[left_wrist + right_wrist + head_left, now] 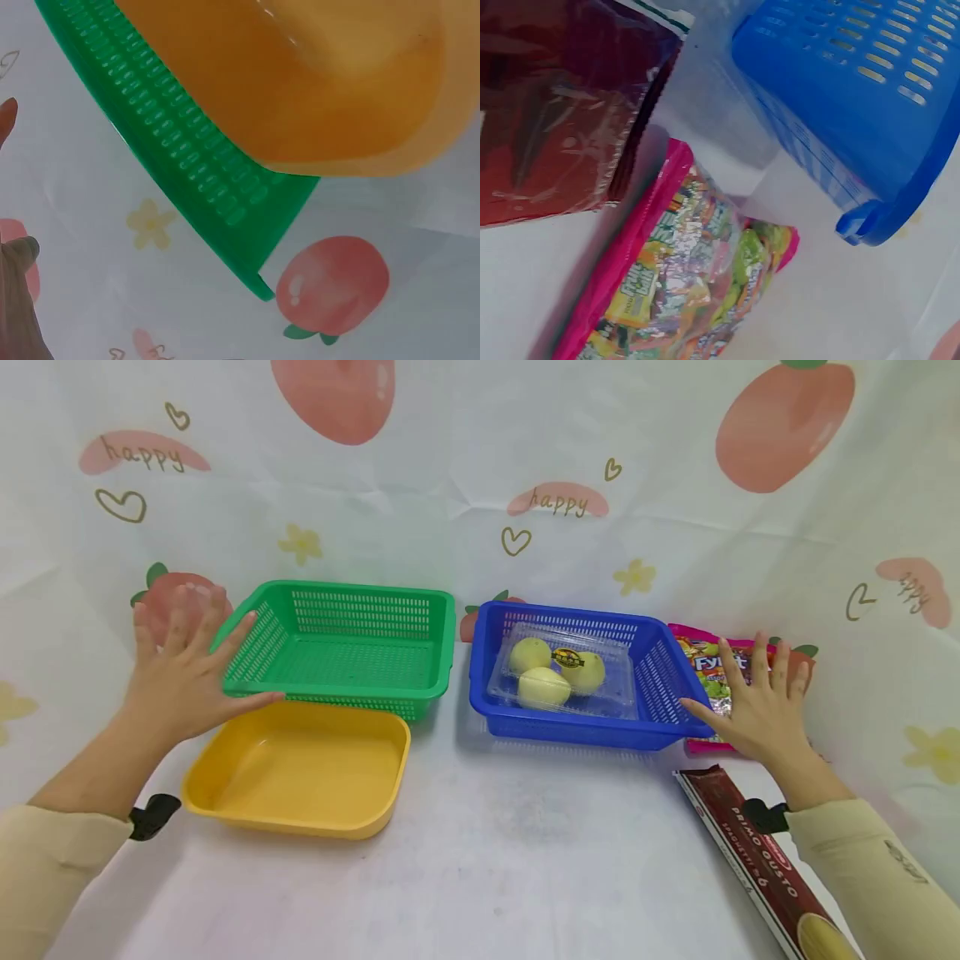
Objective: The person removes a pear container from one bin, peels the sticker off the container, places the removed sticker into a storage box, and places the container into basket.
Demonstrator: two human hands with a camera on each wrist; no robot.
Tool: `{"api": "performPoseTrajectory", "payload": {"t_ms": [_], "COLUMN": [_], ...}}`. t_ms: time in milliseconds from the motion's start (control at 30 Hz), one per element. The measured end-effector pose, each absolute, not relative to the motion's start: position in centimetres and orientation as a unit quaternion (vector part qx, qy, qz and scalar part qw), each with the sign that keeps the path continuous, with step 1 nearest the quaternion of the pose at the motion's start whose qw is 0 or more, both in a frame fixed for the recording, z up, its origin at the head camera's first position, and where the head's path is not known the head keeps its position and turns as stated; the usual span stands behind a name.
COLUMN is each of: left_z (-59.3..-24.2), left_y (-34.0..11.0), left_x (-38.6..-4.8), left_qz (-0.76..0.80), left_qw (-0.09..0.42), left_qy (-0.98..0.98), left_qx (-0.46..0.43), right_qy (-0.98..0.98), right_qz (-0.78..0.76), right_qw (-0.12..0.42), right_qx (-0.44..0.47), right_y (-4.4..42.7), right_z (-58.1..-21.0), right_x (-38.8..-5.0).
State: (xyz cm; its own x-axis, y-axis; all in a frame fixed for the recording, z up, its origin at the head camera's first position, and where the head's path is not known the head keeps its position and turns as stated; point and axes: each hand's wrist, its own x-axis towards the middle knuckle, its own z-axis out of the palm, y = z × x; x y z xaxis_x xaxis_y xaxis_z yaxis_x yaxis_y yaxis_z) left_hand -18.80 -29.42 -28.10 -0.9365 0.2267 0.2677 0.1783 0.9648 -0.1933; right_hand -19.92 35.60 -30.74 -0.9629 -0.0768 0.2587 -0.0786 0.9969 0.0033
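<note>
The white counter (495,877) carries everything, and the largest thing on it, the green basket (360,664), lies left of centre with its slotted floor in plain view. The blue basket (570,727), right of centre, sits level with its long side toward the lower edge of the frame, probably so its contents face the person. The basin (315,768), in the lower left, hugs the green basket's near side (whether they touch I cannot tell), its smooth yellow floor showing. The pack (757,860) of spaghetti slants through the lower right, perhaps because it is too long for a basket. Behind the blue basket's right end, the bag (705,670) is full of wrapped sweets. The clear box (567,657) lies inside the blue basket, whose walls should keep it from sliding. The left grip (183,677), by the green basket, and the right grip (765,697), before the bag, are spread wide, holding nothing. Smallest are three pale fruits (543,687), kept together by the box.
</note>
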Motion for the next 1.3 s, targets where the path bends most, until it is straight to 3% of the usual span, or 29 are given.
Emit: {"api": "performPoseTrajectory", "payload": {"t_ms": [1033, 1300], "left_z": [-27.4, -27.4], "left_y": [-17.9, -14.3], "left_x": [-24.7, -26.0], "left_qz": [-0.012, -0.084], "left_qw": [0.132, 0.089], "left_qy": [-0.974, -0.974], "left_qx": [-0.184, -0.192], "right_qy": [-0.986, -0.98], "right_qz": [0.119, 0.164], "right_qw": [0.112, 0.11], "right_qx": [0.02, 0.015], "right_y": [32.4, 30.8], "right_z": [-27.4, -26.8], "right_x": [-24.8, -26.4]}}
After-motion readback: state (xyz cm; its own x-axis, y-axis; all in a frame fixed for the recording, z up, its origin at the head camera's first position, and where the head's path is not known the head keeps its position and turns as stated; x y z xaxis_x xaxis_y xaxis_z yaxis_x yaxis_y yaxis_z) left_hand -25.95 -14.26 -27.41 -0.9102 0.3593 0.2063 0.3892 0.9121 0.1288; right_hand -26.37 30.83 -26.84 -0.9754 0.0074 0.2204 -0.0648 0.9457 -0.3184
